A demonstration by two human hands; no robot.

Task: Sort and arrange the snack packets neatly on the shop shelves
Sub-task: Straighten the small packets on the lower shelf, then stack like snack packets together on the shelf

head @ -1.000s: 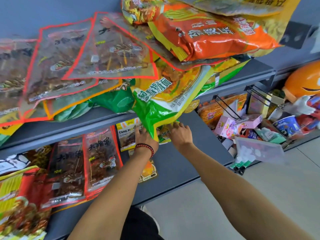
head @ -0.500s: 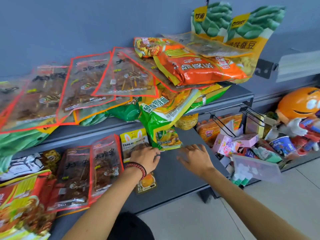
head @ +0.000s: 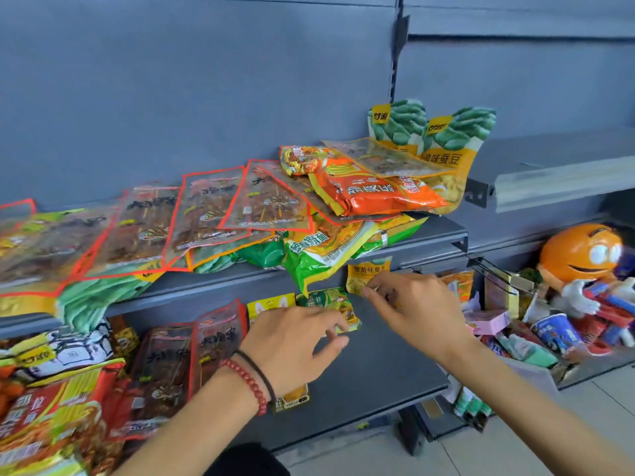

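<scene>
Right hand [head: 415, 310] on yellow packet [head: 365, 272] under green bag [head: 309, 267]

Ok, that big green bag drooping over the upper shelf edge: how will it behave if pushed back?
The big green bag probably flops rather than slides: its corner sags over the upper shelf edge. Its glossy film looks slippery. The orange packet stacked above it may shift too.

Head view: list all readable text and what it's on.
"蟹黄味蚕豆": small yellow packet, pinched by the right hand.
"黄味蚕豆": right upright bag; first character hidden.
"甘源": yellow tag on left upright bag.
Skewer packets, orange packet, green bag: print too blurred to read.
</scene>
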